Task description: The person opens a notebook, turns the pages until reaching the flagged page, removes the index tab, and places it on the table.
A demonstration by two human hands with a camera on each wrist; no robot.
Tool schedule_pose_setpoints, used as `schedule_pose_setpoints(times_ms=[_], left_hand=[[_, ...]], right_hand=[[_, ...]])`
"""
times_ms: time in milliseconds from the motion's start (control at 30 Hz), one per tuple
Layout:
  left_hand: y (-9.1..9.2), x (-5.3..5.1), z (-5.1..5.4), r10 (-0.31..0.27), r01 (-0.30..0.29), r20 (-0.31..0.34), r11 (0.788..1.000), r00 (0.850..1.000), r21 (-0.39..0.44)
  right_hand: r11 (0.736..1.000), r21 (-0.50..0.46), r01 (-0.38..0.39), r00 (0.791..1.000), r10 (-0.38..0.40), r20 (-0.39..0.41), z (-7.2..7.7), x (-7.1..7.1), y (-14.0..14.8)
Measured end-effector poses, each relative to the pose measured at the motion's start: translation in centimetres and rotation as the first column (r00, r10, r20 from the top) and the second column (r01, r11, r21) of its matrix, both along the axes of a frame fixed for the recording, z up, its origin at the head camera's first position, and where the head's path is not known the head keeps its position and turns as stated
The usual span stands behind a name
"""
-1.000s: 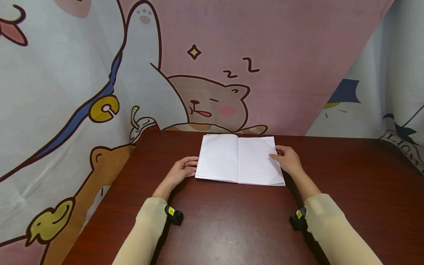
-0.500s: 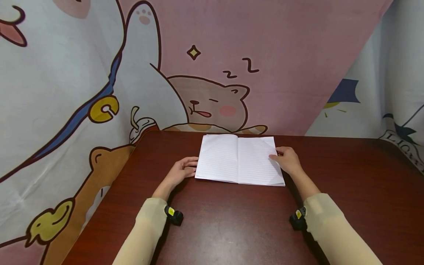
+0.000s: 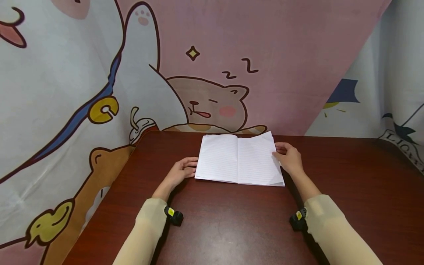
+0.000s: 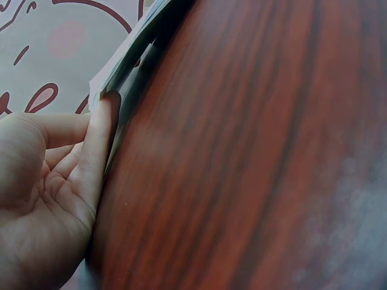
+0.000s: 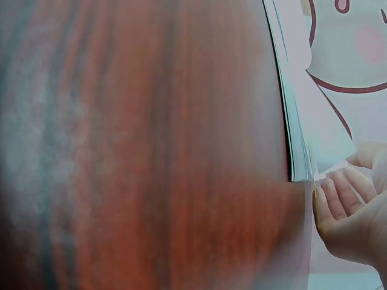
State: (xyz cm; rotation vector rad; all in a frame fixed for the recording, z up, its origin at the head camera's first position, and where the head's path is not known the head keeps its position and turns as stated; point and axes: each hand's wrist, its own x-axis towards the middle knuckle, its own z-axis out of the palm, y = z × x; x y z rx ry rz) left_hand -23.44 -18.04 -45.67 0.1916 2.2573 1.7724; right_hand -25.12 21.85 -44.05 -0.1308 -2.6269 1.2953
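Note:
An open notebook [image 3: 216,158] with white lined pages lies on the brown table. At its left edge my left hand [image 3: 177,171] touches the side with relaxed fingers. In the left wrist view, the fingertips [image 4: 104,115] meet the page edges. My right hand [image 3: 289,159] is at the right edge, pinching a page between thumb and fingers. The upper corner of that right page [image 3: 260,147] bends up off the pages beneath. From the right wrist, the loose page [image 5: 329,130] stands apart from the notebook's stacked edge, reaching my right hand [image 5: 357,211].
The dark reddish-brown table [image 3: 228,228] spreads in front of and beside the notebook. Behind it hangs a cloth backdrop [image 3: 281,66] printed with cartoon animals. Small black devices, one near the left cuff [image 3: 173,216], sit at both wrists.
The right page's upper corner has risen and curved upward. My right thumb has shifted slightly outward from on top of the page toward its edge. My left hand stays put.

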Motion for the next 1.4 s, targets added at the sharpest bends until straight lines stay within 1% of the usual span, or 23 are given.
schedule_pose_setpoints(times_ms=[133, 267, 367, 600, 700, 967, 1100, 1133, 1200, 1300, 1333, 1400], left_hand=[[0.0, 0.1, 0.0, -0.003, 0.003, -0.001, 1.000, 1.000, 0.001], [0.0, 0.1, 0.1, -0.003, 0.003, 0.000, 1.000, 1.000, 0.015], [0.1, 0.1, 0.1, 0.000, 0.000, 0.001, 1.000, 1.000, 0.020], [0.1, 0.1, -0.1, 0.004, -0.004, 0.004, 1.000, 1.000, 0.013], [0.1, 0.1, -0.1, 0.004, -0.004, 0.006, 1.000, 1.000, 0.014], [0.1, 0.0, -0.1, 0.000, 0.000, 0.002, 1.000, 1.000, 0.006], [0.1, 0.0, -0.1, -0.001, 0.001, 0.001, 1.000, 1.000, 0.006], [0.1, 0.0, -0.1, -0.001, 0.001, 0.001, 1.000, 1.000, 0.005], [0.1, 0.0, -0.1, 0.000, 0.000, 0.001, 1.000, 1.000, 0.005], [0.1, 0.0, -0.1, 0.000, 0.000, 0.000, 1.000, 1.000, 0.000], [0.1, 0.0, -0.1, 0.000, 0.000, 0.000, 1.000, 1.000, -0.001], [0.0, 0.0, -0.1, 0.000, 0.000, -0.001, 1.000, 1.000, -0.004]], right_hand=[[0.999, -0.018, 0.030, 0.999, -0.030, -0.037, 0.2, 0.0, -0.1], [0.998, -0.027, 0.050, 0.998, -0.051, -0.039, 0.5, 0.2, -0.2], [0.998, -0.031, 0.051, 0.998, -0.052, -0.039, 0.6, 0.3, -0.2], [0.998, -0.036, 0.055, 0.995, -0.058, -0.086, 0.7, 0.4, -0.5], [0.999, -0.037, 0.039, 0.994, -0.043, -0.098, 0.6, 0.4, -0.5], [0.994, -0.077, -0.080, 0.990, 0.070, -0.125, 0.5, 0.5, -0.7], [0.981, -0.110, -0.160, 0.983, 0.148, -0.112, 0.5, 0.4, -0.9], [0.972, -0.132, -0.194, 0.978, 0.181, -0.102, 0.5, 0.4, -0.9], [0.948, -0.170, -0.269, 0.962, 0.259, -0.084, 0.6, 0.4, -1.1], [0.898, -0.226, -0.378, 0.925, 0.375, -0.058, 0.8, 0.5, -1.6], [0.882, -0.240, -0.405, 0.913, 0.404, -0.053, 0.9, 0.5, -1.7], [0.868, -0.236, -0.437, 0.898, 0.437, -0.056, 0.9, 0.6, -1.9]])
